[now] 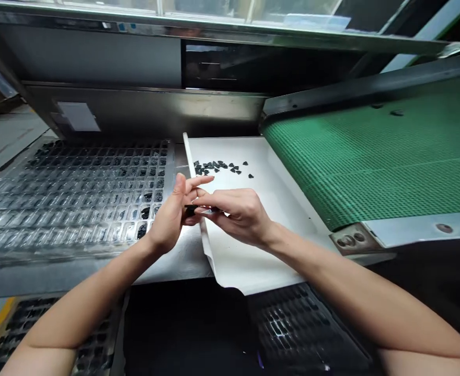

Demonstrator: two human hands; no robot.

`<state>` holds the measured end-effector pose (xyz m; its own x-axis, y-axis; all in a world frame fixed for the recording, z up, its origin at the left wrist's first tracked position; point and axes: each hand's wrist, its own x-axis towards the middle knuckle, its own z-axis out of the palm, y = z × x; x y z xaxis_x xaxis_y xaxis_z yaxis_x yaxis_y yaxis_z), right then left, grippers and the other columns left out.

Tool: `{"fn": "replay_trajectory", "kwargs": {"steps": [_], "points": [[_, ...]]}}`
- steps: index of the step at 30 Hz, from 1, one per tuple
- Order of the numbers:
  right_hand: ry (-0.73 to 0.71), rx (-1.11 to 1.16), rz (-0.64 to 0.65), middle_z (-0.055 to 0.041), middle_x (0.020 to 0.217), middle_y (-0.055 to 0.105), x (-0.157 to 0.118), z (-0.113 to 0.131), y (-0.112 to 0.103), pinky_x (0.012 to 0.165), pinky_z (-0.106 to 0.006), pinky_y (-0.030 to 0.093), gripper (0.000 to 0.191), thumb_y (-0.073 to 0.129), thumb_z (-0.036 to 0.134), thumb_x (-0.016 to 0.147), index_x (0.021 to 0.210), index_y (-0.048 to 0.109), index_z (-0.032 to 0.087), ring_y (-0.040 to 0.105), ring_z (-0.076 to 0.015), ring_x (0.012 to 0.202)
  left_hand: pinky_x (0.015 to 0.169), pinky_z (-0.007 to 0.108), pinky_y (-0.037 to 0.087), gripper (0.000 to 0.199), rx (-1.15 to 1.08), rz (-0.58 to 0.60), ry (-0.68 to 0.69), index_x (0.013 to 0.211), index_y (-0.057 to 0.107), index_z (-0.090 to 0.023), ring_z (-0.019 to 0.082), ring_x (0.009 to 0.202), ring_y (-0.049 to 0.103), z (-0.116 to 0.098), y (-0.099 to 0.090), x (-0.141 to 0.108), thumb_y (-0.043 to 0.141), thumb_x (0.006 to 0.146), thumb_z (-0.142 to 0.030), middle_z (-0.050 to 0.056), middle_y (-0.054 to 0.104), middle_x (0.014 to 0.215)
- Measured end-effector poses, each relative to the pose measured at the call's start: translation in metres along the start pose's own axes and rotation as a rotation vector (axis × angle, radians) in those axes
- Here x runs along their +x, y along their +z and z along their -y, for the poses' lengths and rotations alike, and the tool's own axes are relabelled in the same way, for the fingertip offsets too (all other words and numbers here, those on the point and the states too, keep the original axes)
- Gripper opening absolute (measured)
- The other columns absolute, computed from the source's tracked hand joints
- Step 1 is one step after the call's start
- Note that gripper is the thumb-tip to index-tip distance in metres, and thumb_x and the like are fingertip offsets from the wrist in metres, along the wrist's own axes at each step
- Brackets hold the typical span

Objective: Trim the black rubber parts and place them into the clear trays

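My left hand (169,216) is raised over the left rim of the white tray (265,250), its thumb up and fingers bent around a small black part (190,208). My right hand (243,211) meets it from the right, pinching a thin, shiny, blade-like tool (209,211) whose tip is at the black part. The tool's exact kind is hard to make out, and the fingers cover much of both. Beyond the hands, several loose black pieces (216,165), roughly triangular, lie scattered on the white tray.
To the left, a clear plastic compartment tray (77,193) holds black pieces in part of its cells. A green mesh conveyor belt (371,156) runs at the right, carrying a few dark pieces. A metal panel (147,112) stands behind. More filled trays (292,324) lie below.
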<state>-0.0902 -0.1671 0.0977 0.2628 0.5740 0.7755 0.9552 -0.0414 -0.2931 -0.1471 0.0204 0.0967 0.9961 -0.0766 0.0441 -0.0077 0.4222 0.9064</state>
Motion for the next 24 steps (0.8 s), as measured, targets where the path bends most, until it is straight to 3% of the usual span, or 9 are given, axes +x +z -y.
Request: {"fn": "replay_trajectory", "kwargs": {"steps": [4, 8, 17, 24], "points": [[0.017, -0.010, -0.108, -0.0051, 0.114, 0.089, 0.006, 0.003, -0.008, 0.083, -0.023, 0.065, 0.015, 0.079, 0.016, 0.110, 0.125, 0.083, 0.018, 0.083, -0.0129, 0.089, 0.049, 0.024, 0.016, 0.052, -0.029, 0.084, -0.035, 0.105, 0.082, -0.014, 0.005, 0.051, 0.031, 0.001, -0.013, 0.000, 0.082, 0.101, -0.066, 0.004, 0.066, 0.079], [0.006, -0.003, -0.085, -0.0027, 0.091, 0.083, 0.005, -0.001, -0.009, 0.073, -0.023, 0.059, 0.015, 0.079, 0.014, 0.110, 0.124, 0.084, 0.015, 0.075, -0.0109, 0.076, 0.049, 0.022, 0.016, 0.045, -0.070, 0.143, -0.081, 0.091, 0.080, -0.012, 0.003, 0.049, 0.032, 0.005, -0.025, 0.000, 0.091, 0.096, -0.055, 0.005, 0.068, 0.077], [0.020, -0.115, 0.029, 0.0014, 0.077, 0.067, 0.002, -0.003, -0.012, 0.060, -0.027, 0.047, 0.019, 0.084, 0.014, 0.107, 0.125, 0.085, 0.020, 0.061, -0.0104, 0.063, 0.048, 0.020, 0.015, 0.052, -0.120, 0.171, -0.171, 0.096, 0.082, -0.009, 0.004, 0.051, 0.034, 0.010, -0.037, -0.002, 0.095, 0.092, -0.059, 0.007, 0.069, 0.073], [0.043, -0.124, 0.082, 0.0023, 0.074, 0.062, 0.002, -0.002, -0.014, 0.056, -0.031, 0.041, 0.030, 0.079, 0.010, 0.109, 0.134, 0.084, 0.025, 0.053, -0.0115, 0.058, 0.050, 0.019, 0.019, 0.042, -0.175, 0.156, -0.157, 0.097, 0.087, -0.011, 0.002, 0.050, 0.034, 0.012, -0.041, -0.003, 0.100, 0.089, -0.050, 0.007, 0.073, 0.076]]}}
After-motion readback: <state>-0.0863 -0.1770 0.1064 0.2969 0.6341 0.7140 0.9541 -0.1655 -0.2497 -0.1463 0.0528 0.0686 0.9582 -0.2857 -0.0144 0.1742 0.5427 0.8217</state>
